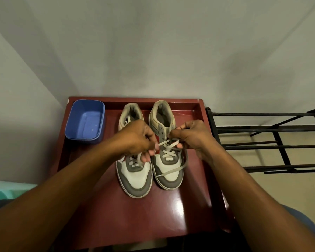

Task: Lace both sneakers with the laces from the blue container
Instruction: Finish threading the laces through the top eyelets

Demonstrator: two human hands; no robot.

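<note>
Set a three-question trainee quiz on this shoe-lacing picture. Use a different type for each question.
1. True or false: the blue container holds a lace.
2. The left hand and the right hand pinch a lace over which part of the right sneaker? A) toe B) middle eyelets C) heel
3. What stands to the right of the table?

Key: 1 false, it looks empty. 2 B. 3 a black rack.
</note>
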